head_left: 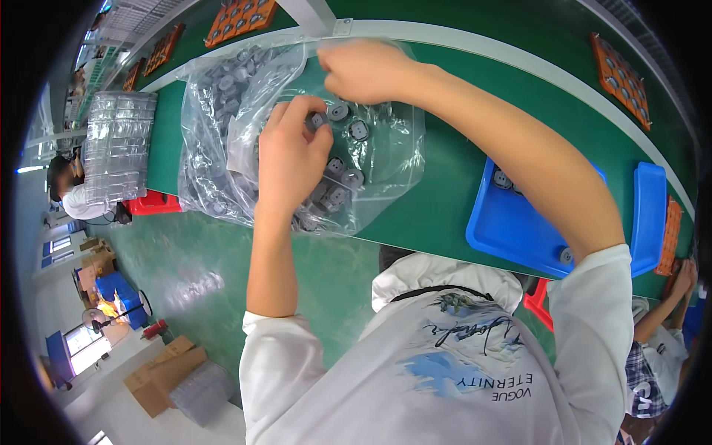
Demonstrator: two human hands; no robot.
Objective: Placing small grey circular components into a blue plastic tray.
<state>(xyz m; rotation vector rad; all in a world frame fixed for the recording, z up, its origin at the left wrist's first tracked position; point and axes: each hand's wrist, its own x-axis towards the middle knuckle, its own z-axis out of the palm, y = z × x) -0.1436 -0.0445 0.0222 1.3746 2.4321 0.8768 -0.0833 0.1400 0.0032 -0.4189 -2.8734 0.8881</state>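
Many grey parts (358, 131) lie in a clear bag (400, 157) — left hand (291, 156) half-curled beside one, right hand (365, 72) curled tighter, perhaps spreading plastic; both grips unclear.

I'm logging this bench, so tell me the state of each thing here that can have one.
Left hand: fingers curled by a grey part; grip unclear.
Right hand: fingers curled, blurred; grip unclear.
Clear plastic bag: crumpled, holding loose grey parts.
Blue tray: holding similar parts, partly hidden.
Orange tray, upper left: holding round pieces.
Clear plastic trays: stacked.
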